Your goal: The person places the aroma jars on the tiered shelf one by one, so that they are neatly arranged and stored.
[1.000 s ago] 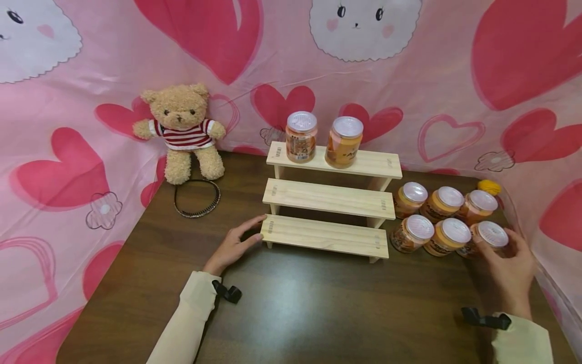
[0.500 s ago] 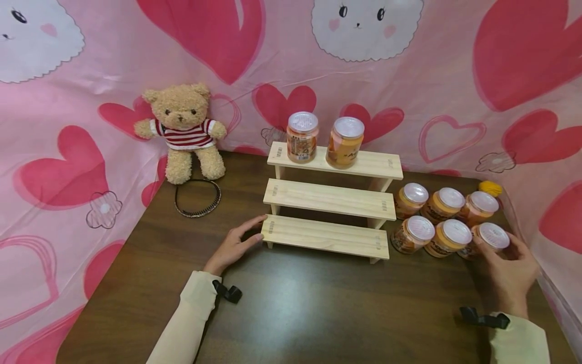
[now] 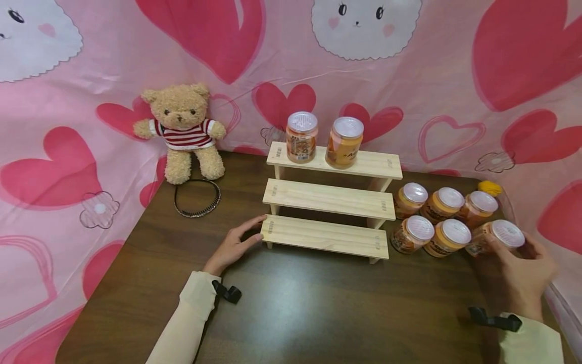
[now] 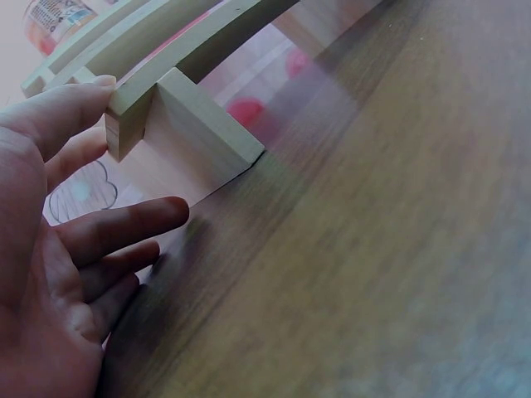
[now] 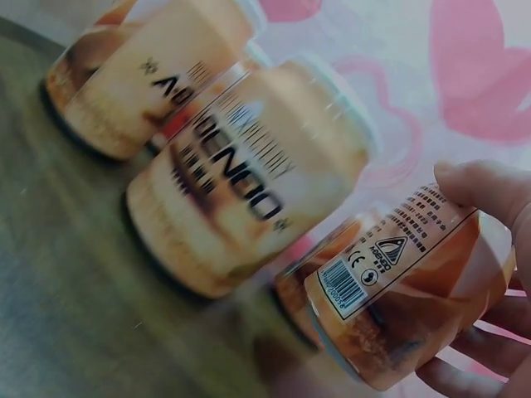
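Observation:
My right hand (image 3: 527, 270) grips an orange-labelled jar (image 3: 506, 235) with a clear lid, thumb on one side and fingers round the other. That jar is tilted at the right end of the front row; the right wrist view shows its barcode label (image 5: 344, 286). Beside it stand several matching jars (image 3: 447, 237) in two rows. My left hand (image 3: 232, 247) rests against the left end of the lowest step of a three-tier wooden stand (image 3: 325, 233). In the left wrist view the thumb touches the board's corner (image 4: 124, 124), the other fingers loosely extended. Two jars (image 3: 344, 144) stand on the top step.
A teddy bear (image 3: 182, 131) in a striped shirt sits at the back left, with a dark headband (image 3: 197, 215) before it. Behind the jars lies a small yellow thing (image 3: 489, 188). Pink heart-patterned cloth (image 3: 173, 50) hangs behind and beside the brown table (image 3: 291, 313).
My right hand has shifted right with the jar, drawing it slightly away from its neighbour and tilting it. My left hand has stayed on the stand.

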A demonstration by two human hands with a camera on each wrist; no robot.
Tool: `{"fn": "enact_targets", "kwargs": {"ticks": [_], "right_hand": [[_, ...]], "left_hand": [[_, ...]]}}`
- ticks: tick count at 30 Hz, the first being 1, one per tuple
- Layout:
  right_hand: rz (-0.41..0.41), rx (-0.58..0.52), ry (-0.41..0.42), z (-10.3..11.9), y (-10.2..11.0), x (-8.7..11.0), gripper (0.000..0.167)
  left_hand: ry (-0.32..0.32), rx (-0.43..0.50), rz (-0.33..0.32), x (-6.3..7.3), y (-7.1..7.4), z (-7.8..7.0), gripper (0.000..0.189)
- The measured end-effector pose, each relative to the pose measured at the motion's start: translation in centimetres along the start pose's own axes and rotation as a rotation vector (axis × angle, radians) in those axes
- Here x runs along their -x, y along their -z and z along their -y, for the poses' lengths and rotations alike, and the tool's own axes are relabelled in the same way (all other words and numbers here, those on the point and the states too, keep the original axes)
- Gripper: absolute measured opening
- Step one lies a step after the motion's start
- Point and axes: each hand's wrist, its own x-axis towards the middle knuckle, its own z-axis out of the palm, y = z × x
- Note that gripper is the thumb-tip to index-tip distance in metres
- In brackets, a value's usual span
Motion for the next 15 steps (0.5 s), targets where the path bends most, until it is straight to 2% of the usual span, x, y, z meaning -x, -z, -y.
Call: {"fn": "enact_targets", "kwargs": {"ticks": [6, 10, 13, 15], "right_hand": [[-0.061, 0.072, 0.062, 1.6, -0.1, -0.3, 0.046], [-0.072, 0.157, 0.098, 2.8, -0.2, -0.5, 0.046], [-0.075, 0.183, 0.084, 3.8, -0.3, -0.5, 0.048], [-0.065, 0.131, 0.055, 4.5, -0.4, -0.4, 0.049]], "left_hand": [[0.005, 0.002, -0.003, 0.0, 0.0, 0.1, 0.049], [0.007, 0.003, -0.003, 0.0, 0.0, 0.1, 0.049], [0.004, 0.001, -0.001, 0.0, 0.0, 0.0, 0.05], [-0.001, -0.001, -0.002, 0.0, -0.1, 0.1, 0.05]]}}
